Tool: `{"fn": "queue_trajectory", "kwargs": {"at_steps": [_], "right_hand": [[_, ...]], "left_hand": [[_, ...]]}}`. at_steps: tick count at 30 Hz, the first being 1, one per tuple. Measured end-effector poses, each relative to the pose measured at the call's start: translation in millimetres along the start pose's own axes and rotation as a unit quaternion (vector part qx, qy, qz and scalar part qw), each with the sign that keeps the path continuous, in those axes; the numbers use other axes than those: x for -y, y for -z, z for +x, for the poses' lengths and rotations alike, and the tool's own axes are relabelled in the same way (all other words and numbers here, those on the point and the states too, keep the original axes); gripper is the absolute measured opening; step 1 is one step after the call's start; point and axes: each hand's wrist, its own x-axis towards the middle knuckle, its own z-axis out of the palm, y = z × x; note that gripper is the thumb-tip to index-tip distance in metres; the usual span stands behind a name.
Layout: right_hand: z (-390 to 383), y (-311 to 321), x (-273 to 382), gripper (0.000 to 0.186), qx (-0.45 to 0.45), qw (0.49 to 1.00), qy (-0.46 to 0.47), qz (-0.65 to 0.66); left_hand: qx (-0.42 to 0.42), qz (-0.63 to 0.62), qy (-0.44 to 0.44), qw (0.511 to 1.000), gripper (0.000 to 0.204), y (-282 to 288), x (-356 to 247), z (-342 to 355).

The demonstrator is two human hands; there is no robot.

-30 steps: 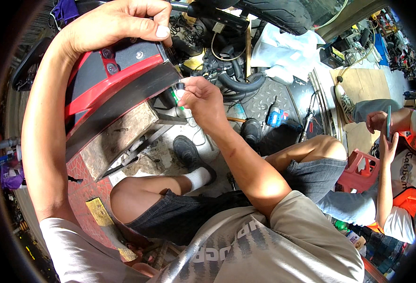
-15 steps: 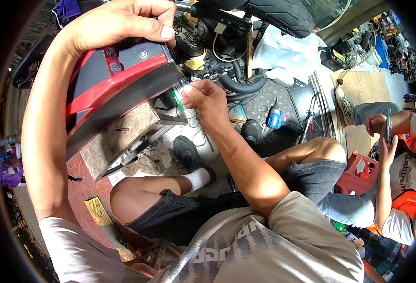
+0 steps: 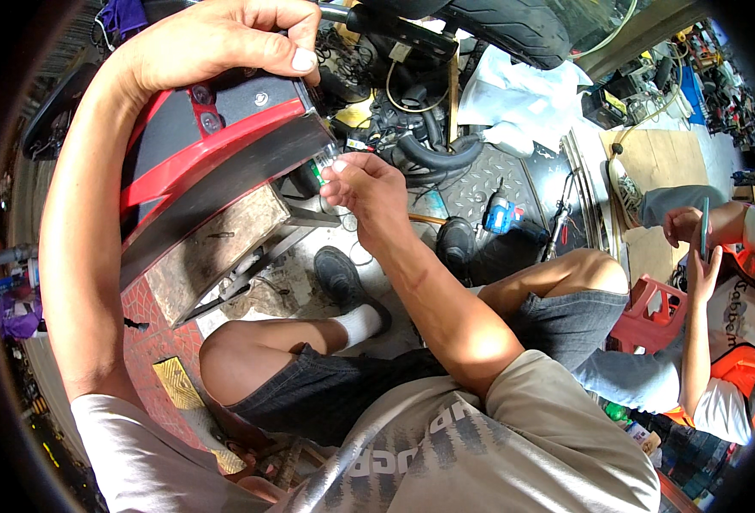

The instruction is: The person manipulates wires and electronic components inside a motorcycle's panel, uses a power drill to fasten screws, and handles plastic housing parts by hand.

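My left hand point(image 3: 232, 43) is closed over the far edge of a red and black panel point(image 3: 215, 162), its fingers curled down and its thumb lying along the top. The panel has a glossy red band and round dark fittings on its upper face. At the panel's right end, my right hand point(image 3: 367, 188) pinches a small, flat green-and-white thing point(image 3: 320, 164) between thumb and fingers. Part of that thing is hidden behind my fingertips, and its kind I cannot make out. A worn wooden bench point(image 3: 215, 248) stands under the panel.
A black tyre point(image 3: 514, 30) hangs over the far side, near a white plastic bag point(image 3: 519, 90). To the right lie a blue power drill point(image 3: 501, 214) and red-handled pliers point(image 3: 563, 227). A person holding a phone point(image 3: 704, 227) sits beside a red plastic stool point(image 3: 649, 316).
My right hand has shifted slightly left and down, and its fingers have curled in more. Less of the green-and-white thing shows. The left hand and the panel have stayed still.
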Motion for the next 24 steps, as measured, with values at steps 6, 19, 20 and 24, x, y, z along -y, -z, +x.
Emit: {"fn": "queue_trajectory", "kwargs": {"at_steps": [6,19,20,24], "right_hand": [[-1,-4,-3,0.014,-0.009,1.0,0.016,-0.003],[0,-9,2,0.018,-0.027,0.999,-0.003,-0.016],[-1,-10,2,0.018,-0.023,1.0,-0.011,-0.006],[-2,-10,0,0.017,-0.005,0.999,-0.022,0.024]], "left_hand": [[-0.003,0.001,-0.001,1.0,0.034,0,0,-1],[-0.001,0.018,-0.008,1.0,0.033,-1,0,0],[-0.001,0.017,-0.006,1.0,0.033,0,-1,0],[-0.001,0.021,0.0,1.0,0.032,-1,-2,-1]]}}
